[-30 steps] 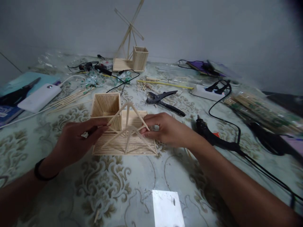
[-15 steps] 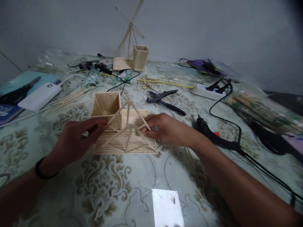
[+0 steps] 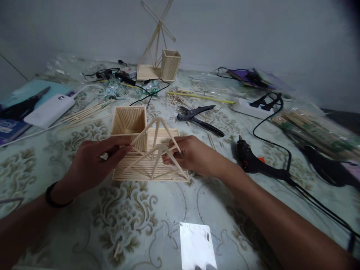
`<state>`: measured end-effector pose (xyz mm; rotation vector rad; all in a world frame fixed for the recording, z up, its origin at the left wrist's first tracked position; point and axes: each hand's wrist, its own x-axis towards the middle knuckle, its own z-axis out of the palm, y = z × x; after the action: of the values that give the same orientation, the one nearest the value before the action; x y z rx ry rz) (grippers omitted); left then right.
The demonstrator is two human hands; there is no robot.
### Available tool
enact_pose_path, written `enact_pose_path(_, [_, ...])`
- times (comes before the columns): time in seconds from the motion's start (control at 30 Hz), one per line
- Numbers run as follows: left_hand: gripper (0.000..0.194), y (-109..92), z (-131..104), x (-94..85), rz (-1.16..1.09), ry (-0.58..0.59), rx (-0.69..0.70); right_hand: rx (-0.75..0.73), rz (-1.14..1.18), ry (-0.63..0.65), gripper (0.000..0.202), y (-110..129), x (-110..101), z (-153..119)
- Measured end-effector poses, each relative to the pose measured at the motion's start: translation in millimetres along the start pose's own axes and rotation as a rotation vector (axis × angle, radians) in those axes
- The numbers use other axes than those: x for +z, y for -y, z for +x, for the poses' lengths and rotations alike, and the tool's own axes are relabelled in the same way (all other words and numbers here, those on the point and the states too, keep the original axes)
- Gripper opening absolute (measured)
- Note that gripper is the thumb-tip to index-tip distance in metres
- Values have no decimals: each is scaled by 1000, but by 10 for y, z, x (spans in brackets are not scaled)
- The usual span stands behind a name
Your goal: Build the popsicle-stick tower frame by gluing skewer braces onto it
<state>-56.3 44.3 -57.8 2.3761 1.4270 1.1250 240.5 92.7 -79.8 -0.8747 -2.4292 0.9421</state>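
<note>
Centre of frame: stick frame [image 3: 169,135], thin pale wooden sticks joined in a peak. Left hand [image 3: 97,159]: thumb and index fingertip pinch the lower left end. Right hand [image 3: 194,153]: fingers curled at the lower right end, partly behind the sticks; cannot tell whether they pinch it. A second peaked frame [image 3: 174,163] stands in front, over a flat, ribbed base [image 3: 120,175] of sticks laid side by side.

Containers: square open box [image 3: 129,119], ribbed stick walls, left of centre, its inner walls showing. Taller stick box [image 3: 170,66], upper centre, beside a model windmill [image 3: 156,41]. Clear, crinkled plastic bag [image 3: 317,131], right edge, holding bundled sticks. Worktop [image 3: 140,240]: pale surface with scrolled floral pattern.
</note>
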Motion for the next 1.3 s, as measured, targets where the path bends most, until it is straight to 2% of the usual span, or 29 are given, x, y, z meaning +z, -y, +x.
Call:
enact_pose_path(0.23, [25,16,-8,20,-31,-9,17,24,99,30,13,-23,38,18])
enact_pose_path(0.43, [29,-34,0,-2,-23,49,-97,91,50,73,18,-1,48,41])
enact_pose_path(0.6, [31,-55,0,-9,-26,73,-167,208,208,130,17,25,-33,15])
enact_pose_path(0.67, [31,-43,-3,-2,-28,80,-183,189,209,139,17,37,-121,-3])
enact_pose_path(0.77, [32,-17,-12,4,-31,86,-188,61,119,118,18,62,-279,-33])
enact_pose_path(0.83, [31,-3,-19,2,-21,90,-187,30,63,114,19,84,-369,-58])
enact_pose_path(1.03, [29,15,-27,0,-33,129,-179,239,-29,220,18,132,-475,-137])
enact_pose_path(1.3, [29,23,-36,0,-44,114,-140,361,-102,207,12,109,-479,-144])
